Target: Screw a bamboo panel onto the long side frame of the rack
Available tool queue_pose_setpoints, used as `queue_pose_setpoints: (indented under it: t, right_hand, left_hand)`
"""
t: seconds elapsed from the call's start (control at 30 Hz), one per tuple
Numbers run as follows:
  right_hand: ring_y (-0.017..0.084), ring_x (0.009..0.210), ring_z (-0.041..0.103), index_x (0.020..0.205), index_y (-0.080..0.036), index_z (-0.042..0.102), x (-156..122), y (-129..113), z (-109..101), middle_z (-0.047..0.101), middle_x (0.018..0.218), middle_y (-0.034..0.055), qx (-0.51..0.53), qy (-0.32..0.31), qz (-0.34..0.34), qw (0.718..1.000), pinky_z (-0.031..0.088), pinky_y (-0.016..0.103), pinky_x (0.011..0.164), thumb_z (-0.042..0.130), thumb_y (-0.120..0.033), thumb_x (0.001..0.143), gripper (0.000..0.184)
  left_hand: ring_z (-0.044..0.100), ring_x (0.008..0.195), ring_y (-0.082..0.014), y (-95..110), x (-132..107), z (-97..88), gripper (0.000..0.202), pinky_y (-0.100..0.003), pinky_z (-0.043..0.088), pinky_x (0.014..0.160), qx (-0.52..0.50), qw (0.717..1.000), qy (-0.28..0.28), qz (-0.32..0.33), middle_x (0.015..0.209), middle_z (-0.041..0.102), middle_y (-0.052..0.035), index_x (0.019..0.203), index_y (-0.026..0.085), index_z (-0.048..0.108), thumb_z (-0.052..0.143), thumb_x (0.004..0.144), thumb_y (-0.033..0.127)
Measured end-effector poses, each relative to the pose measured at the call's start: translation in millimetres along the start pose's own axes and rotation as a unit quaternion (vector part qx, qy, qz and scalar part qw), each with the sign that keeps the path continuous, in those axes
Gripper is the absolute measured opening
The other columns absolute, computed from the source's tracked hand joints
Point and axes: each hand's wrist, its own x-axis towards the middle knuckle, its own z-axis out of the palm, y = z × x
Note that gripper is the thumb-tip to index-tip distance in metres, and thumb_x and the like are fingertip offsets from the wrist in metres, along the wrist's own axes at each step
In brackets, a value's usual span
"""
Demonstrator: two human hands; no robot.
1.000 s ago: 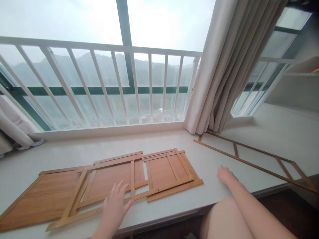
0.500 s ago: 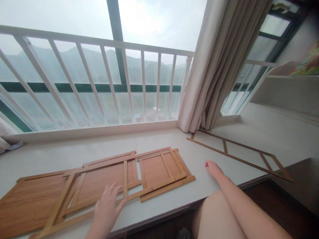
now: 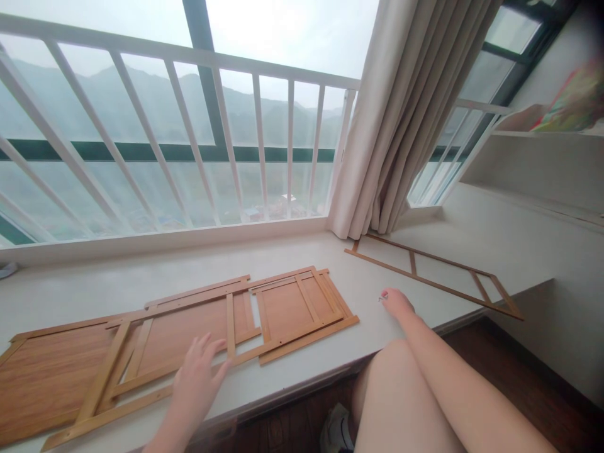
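My left hand [image 3: 195,371] has its fingers spread and is at the front rail of a slatted wooden frame [image 3: 230,324], holding nothing; I cannot tell whether it touches the wood. Under and around that frame lie flat brown wooden panels [image 3: 51,365], some overlapping. To the right, my right hand [image 3: 399,305] is closed over the white ledge, with a small silvery metal piece [image 3: 383,297] sticking out at the fingertips; its exact kind is too small to make out. Beyond this hand, a narrow ladder-like wooden frame [image 3: 413,263] lies by itself.
The white ledge [image 3: 292,245] runs below a window with a white railing [image 3: 262,151]. A beige curtain [image 3: 401,119] hangs at its far edge. My bent leg [image 3: 401,396] is against the front edge, above a dark floor. White shelving [image 3: 533,163] stands at the right.
The view has shifted slightly right and down. My right hand has turned a little, so the silvery piece now shows. My left hand stays near the front rail, fingers still spread.
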Motion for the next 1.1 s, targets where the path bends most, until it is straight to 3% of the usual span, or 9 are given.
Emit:
queue_pose_setpoints:
  t: [0.23,0.5,0.77,0.9,1.1]
  right_hand:
    - [0.017,0.081,0.063,0.090,-0.020,0.069,1,-3,1,0.067,0.102,0.0087,-0.008,-0.029,-0.016,0.999,0.046,0.027,0.064,0.052,-0.023,0.086,0.018]
    - [0.019,0.085,0.065,0.099,-0.015,0.067,1,-9,3,0.067,0.096,0.0114,-0.039,-0.042,-0.009,0.998,0.052,0.037,0.077,0.058,-0.044,0.089,0.031]
    - [0.029,0.098,0.066,0.094,-0.015,0.070,6,-8,9,0.068,0.105,0.0184,-0.033,-0.036,0.009,0.999,0.049,0.037,0.075,0.048,-0.029,0.087,0.026]
    - [0.025,0.089,0.066,0.097,-0.016,0.066,7,-8,9,0.070,0.095,0.0142,-0.004,-0.016,-0.012,1.000,0.045,0.032,0.070,0.046,-0.027,0.088,0.025]
    - [0.017,0.070,0.061,0.086,-0.020,0.063,6,-7,9,0.070,0.082,0.0051,0.041,-0.004,-0.056,0.998,0.039,0.026,0.062,0.055,-0.020,0.081,0.009]
  left_hand:
    - [0.032,0.144,-0.0318,2,-1,-2.1,0.035,-0.049,0.040,0.111,-0.010,1.000,0.015,0.003,0.146,0.047,-0.0088,0.118,0.025,0.066,0.052,0.089,0.037]
    - [0.030,0.145,-0.0300,7,-3,-7.1,0.034,-0.048,0.037,0.114,-0.016,1.000,0.000,-0.008,0.147,0.045,-0.0077,0.118,0.025,0.065,0.051,0.090,0.038]
    - [0.029,0.145,-0.0305,9,-6,-9.4,0.032,-0.051,0.038,0.111,-0.042,0.999,-0.002,-0.011,0.148,0.045,-0.0078,0.118,0.026,0.065,0.049,0.091,0.038]
    - [0.030,0.145,-0.0297,9,-7,-10.2,0.031,-0.051,0.036,0.113,-0.050,0.999,0.001,-0.007,0.147,0.046,-0.0078,0.116,0.026,0.065,0.051,0.091,0.037]
    - [0.028,0.146,-0.0292,12,-10,-14.1,0.029,-0.051,0.038,0.111,-0.053,0.998,-0.005,-0.015,0.148,0.045,-0.0063,0.115,0.027,0.065,0.050,0.092,0.036]
